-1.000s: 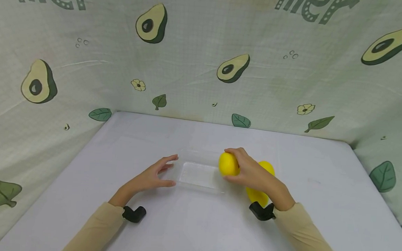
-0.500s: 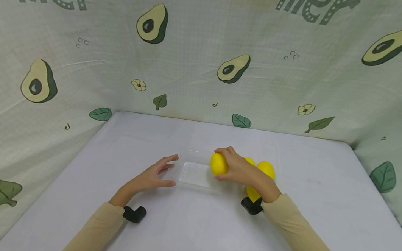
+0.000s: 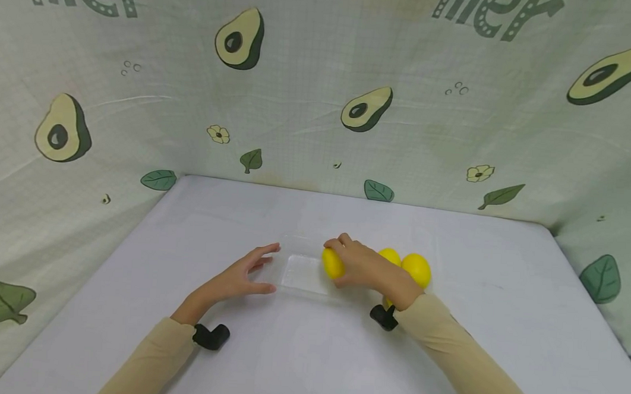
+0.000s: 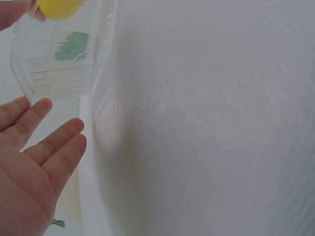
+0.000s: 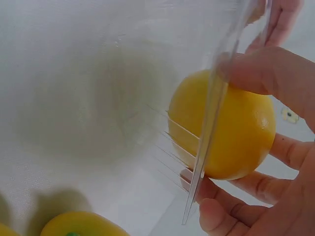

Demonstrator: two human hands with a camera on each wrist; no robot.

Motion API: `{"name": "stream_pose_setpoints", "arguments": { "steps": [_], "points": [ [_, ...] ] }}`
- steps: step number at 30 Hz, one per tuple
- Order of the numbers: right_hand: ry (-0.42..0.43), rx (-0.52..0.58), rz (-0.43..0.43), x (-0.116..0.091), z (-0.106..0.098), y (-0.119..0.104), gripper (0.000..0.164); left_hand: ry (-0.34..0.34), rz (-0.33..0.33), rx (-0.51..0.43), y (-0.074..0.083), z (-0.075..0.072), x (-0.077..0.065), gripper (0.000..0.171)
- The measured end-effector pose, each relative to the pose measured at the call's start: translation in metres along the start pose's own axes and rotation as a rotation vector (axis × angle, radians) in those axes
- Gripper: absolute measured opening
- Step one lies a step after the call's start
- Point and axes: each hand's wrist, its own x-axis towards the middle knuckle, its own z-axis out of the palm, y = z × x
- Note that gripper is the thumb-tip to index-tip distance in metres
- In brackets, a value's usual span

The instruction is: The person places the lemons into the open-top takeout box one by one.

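Note:
My right hand (image 3: 366, 267) grips a yellow lemon (image 3: 333, 263) over the right part of a clear plastic container (image 3: 302, 272). In the right wrist view the container's rim (image 5: 206, 132) crosses in front of the lemon (image 5: 241, 132), and the thumb and fingers are curled round the fruit. My left hand (image 3: 244, 275) is at the container's left end, fingers spread and thumb apart. The left wrist view shows a fingertip at or touching the rim of the container (image 4: 64, 73), with nothing held in that hand (image 4: 37, 157).
Right of the container, several more lemons lie on the white table (image 3: 501, 326): one at the right (image 3: 416, 269), others partly hidden by my right hand and wrist. A printed curtain (image 3: 299, 101) stands behind the table. Each wrist carries a black camera mount (image 3: 212, 337).
My right hand has carried the lemon left and slightly lower over the container, turning it a little. More of the lemons behind the wrist now show. My left hand has stayed still.

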Motion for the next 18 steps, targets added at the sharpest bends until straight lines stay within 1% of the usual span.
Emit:
{"name": "stream_pose_setpoints", "arguments": {
  "steps": [2, 6, 9, 10, 13, 16, 18],
  "points": [
    [-0.013, -0.026, -0.004, 0.0005, 0.0009, -0.0018, 0.058, 0.001, 0.002, 0.004, 0.0003, 0.0004, 0.0002, 0.088],
    [0.001, -0.076, -0.043, 0.0005, 0.0013, -0.0039, 0.05, 0.005, 0.006, 0.016, 0.0023, 0.0009, 0.0003, 0.088],
    [0.015, -0.103, -0.064, 0.0004, 0.0, -0.0054, 0.047, 0.012, 0.024, 0.038, 0.003, 0.0012, 0.0, 0.088],
    [0.015, -0.11, -0.066, 0.0002, -0.0006, -0.0058, 0.047, 0.017, 0.035, 0.058, 0.003, 0.0013, -0.0002, 0.087],
    [0.018, -0.134, -0.067, -0.0007, -0.0018, -0.0066, 0.045, 0.024, 0.047, 0.08, 0.0017, 0.0019, 0.0001, 0.087],
    [0.024, -0.152, -0.061, -0.0016, -0.0026, -0.0064, 0.044, 0.024, 0.028, 0.069, 0.0016, 0.0021, 0.0002, 0.088],
    [0.029, -0.159, -0.059, -0.0023, -0.003, -0.0058, 0.044, 0.018, 0.009, 0.044, 0.0022, 0.0019, 0.0004, 0.089]
  ]
}}
